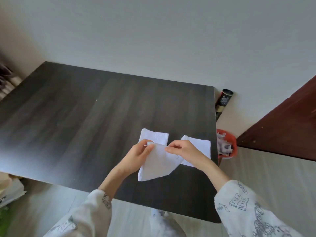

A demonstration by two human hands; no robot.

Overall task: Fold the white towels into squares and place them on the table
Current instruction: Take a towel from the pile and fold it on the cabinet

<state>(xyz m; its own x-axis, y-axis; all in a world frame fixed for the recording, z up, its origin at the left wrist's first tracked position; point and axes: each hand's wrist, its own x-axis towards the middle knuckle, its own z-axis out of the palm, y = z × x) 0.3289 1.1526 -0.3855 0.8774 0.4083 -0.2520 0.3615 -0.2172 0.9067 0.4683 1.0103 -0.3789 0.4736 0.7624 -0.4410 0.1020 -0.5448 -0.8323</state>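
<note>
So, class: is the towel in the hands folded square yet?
No. The held towel hangs in an uneven shape, pinched by left hand and right hand.

**A:** What towels are there?

**B:** Three small white ones, all toward the right side of the dark table (85, 117).

**A:** Where is each?

**B:** One folded towel (156, 136) lies flat as a neat rectangle, farther from the person. A second folded towel (201, 147) lies flat just to its right, near the table's right edge, partly hidden.

**A:** And the third?

**B:** The held towel (157, 165) is lifted in front of those two. Its top edge is pinched at two points close together, and the cloth hangs down, wider at the bottom, with an uneven lower edge. It covers the near part of both flat ones.
</note>
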